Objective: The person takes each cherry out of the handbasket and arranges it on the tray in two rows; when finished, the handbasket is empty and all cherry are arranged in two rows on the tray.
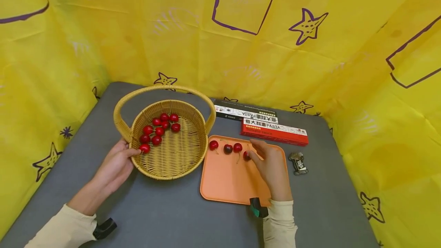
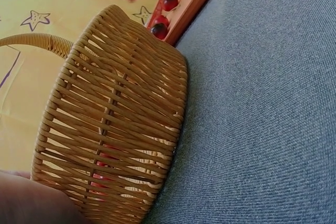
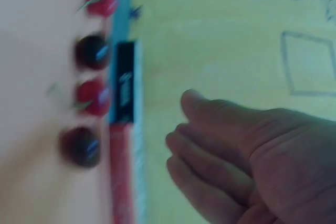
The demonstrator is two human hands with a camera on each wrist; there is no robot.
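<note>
My left hand [image 1: 117,165] grips the near left rim of a woven wicker basket [image 1: 191,116], its thumb over the edge beside a cherry [image 1: 144,148]. Several more red cherries [image 1: 165,125] lie in the basket's left and back part. On an orange tray [image 1: 220,181] a row of cherries [image 1: 237,147] runs along the far side, some bright red, some dark. Above the tray's right part is my right hand [image 1: 273,169], fingers near the rightmost cherry [image 1: 246,155]. In the right wrist view that hand [image 3: 247,161] shows relaxed fingers with nothing between them.
Behind the tray lie a black and white pasta box [image 1: 246,112] and a red one [image 1: 275,132]. A small dark toy-like object [image 1: 298,163] sits right of the tray. Yellow patterned cloth [image 1: 193,49] hangs around the grey table [image 1: 165,213]. The basket's tall handle [image 1: 165,87] arches up.
</note>
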